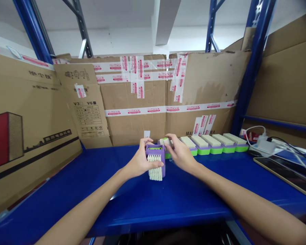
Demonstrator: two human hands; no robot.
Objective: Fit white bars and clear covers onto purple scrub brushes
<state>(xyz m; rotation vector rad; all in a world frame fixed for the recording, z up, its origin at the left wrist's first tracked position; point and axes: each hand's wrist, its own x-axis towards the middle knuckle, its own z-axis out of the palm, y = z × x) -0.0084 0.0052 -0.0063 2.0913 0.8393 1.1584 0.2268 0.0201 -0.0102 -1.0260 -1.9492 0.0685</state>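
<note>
While I had the left hand [141, 159] gripping the purple brush [155, 168] bristles-out over the worktop [132, 200], probably to keep its top clear, my right hand [181, 153] pinched a little green-and-white piece [166, 140] right beside it.

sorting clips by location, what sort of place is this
Likely a workshop or warehouse workbench: blue metal posts frame it, taped cardboard walls it in, and brushes stand in a row on the blue tabletop.
</note>
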